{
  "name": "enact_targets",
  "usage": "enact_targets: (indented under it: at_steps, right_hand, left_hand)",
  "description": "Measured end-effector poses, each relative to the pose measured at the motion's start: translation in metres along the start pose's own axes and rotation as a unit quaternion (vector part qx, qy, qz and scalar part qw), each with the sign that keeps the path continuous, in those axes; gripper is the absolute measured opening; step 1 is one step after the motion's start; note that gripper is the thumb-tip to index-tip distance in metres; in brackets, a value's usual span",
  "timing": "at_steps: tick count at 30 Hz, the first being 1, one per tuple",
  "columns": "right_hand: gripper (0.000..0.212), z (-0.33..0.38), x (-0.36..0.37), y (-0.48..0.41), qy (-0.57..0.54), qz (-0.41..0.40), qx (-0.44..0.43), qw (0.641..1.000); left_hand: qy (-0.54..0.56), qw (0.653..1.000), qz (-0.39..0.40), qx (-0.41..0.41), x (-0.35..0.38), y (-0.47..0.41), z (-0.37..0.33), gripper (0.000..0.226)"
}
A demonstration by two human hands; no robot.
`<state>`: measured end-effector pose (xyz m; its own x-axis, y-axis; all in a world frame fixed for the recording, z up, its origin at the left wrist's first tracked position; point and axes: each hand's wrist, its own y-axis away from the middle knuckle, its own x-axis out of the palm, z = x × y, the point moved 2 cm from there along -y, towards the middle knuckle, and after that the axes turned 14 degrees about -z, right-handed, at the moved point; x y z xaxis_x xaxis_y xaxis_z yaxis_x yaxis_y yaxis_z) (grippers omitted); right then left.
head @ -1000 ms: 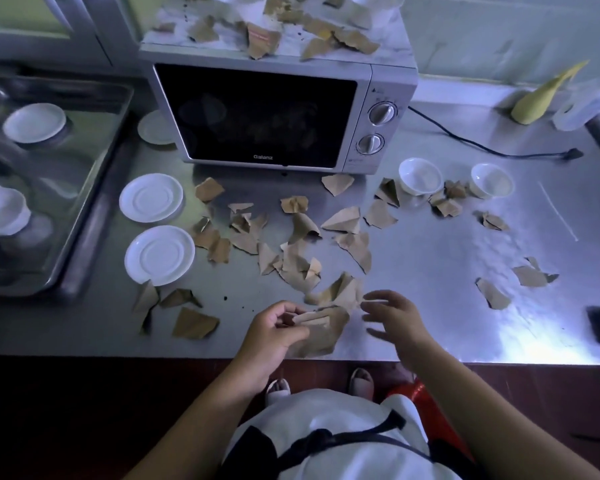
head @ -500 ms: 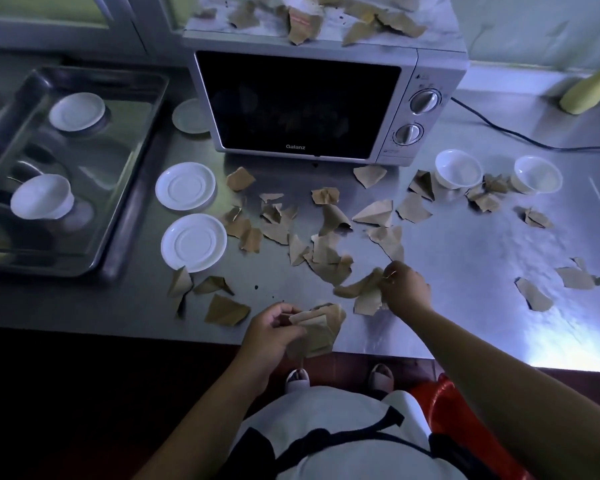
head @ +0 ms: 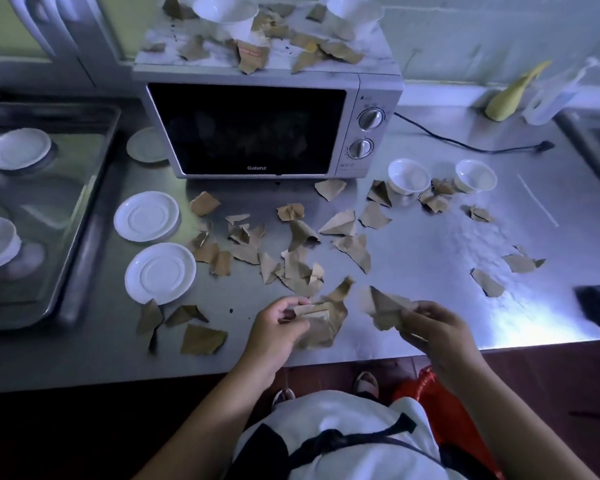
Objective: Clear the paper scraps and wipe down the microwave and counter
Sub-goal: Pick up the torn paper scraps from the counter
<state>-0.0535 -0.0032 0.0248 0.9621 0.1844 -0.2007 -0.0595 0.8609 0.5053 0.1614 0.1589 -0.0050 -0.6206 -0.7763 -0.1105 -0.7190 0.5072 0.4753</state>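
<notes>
Paper scraps (head: 293, 263) are lying across the counter (head: 430, 258) at frame centre and on the microwave (head: 250, 129) top. Your left hand (head: 279, 329) is gripping a gathered wad (head: 321, 323), your right hand (head: 437, 327) pinching one piece (head: 383, 308). They're looking light and flimsy, so be pinching edges.

A kitchen: steel counter (head: 465, 271), Galanz microwave (head: 267, 129), white saucers (head: 160, 271), cups (head: 408, 176) and a metal tray (head: 94, 188)

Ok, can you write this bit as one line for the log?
left hand: holds scrap bundle | right hand: pinches loose scrap | microwave: scraps on top
</notes>
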Motion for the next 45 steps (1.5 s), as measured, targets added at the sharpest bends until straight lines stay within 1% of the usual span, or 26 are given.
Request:
enact_targets:
  at_steps: [3,6,8,12,16,21,26,28,32,34,35,37,38,41,45]
  right_hand:
    - [0.014,0.018,-0.009,0.023,-0.052,0.057,0.029,0.997]
    - [0.022,0.025,-0.014,0.037,-0.044,0.080,0.025,0.995]
    - [0.023,0.024,-0.015,0.041,-0.040,0.079,0.023,0.996]
    - [0.016,0.018,-0.015,0.037,-0.029,0.064,0.024,0.997]
    - [0.021,0.014,-0.023,0.032,-0.047,0.056,0.018,0.997]
    - [0.021,0.020,-0.030,0.022,-0.078,0.047,0.009,0.996]
    - [0.025,0.023,-0.035,0.010,-0.080,0.047,0.012,0.996]
    - [0.030,0.027,-0.040,0.004,-0.085,0.047,0.015,0.995]
    - [0.038,0.031,-0.051,-0.010,-0.082,0.044,0.012,0.996]
    - [0.032,0.031,-0.057,-0.016,-0.081,0.038,0.000,0.996]
    - [0.026,0.031,-0.060,-0.019,-0.079,0.037,-0.009,0.996]
    - [0.020,0.030,-0.067,-0.025,-0.078,0.039,-0.022,0.996]
    - [0.021,0.029,-0.071,-0.028,-0.080,0.041,-0.024,0.996]
    - [0.023,0.024,-0.085,-0.038,-0.101,0.058,-0.019,0.993]
    - [0.025,0.021,-0.105,-0.052,-0.141,0.088,0.007,0.986]
  left_hand:
    - [0.004,1.000,0.025,0.008,0.016,-0.001,-0.007,0.033]
    - [0.008,0.998,0.066,0.022,0.034,0.002,-0.016,0.032]
    - [0.011,0.995,0.100,0.027,0.047,0.006,-0.020,0.034]
    - [0.011,0.986,0.162,0.044,0.067,0.015,-0.026,0.031]
    - [0.016,0.980,0.197,0.035,0.082,0.020,-0.031,0.034]
    - [0.033,0.977,0.208,0.022,0.102,0.026,-0.041,0.035]
    - [0.032,0.983,0.183,-0.002,0.113,0.029,-0.043,0.031]
    - [0.028,0.983,0.179,-0.003,0.120,0.029,-0.044,0.030]
    - [0.025,0.986,0.163,-0.022,0.137,0.033,-0.050,0.015]
    - [0.028,0.983,0.178,-0.040,0.144,0.036,-0.055,0.032]
    - [0.014,0.981,0.188,-0.036,0.147,0.037,-0.056,0.036]
    - [-0.035,0.981,0.192,-0.005,0.157,0.038,-0.057,0.030]
    - [-0.055,0.981,0.185,0.010,0.163,0.040,-0.057,0.026]
    - [-0.088,0.981,0.169,0.033,0.181,0.043,-0.053,0.026]
    - [-0.089,0.982,0.163,0.042,0.206,0.045,-0.057,0.028]
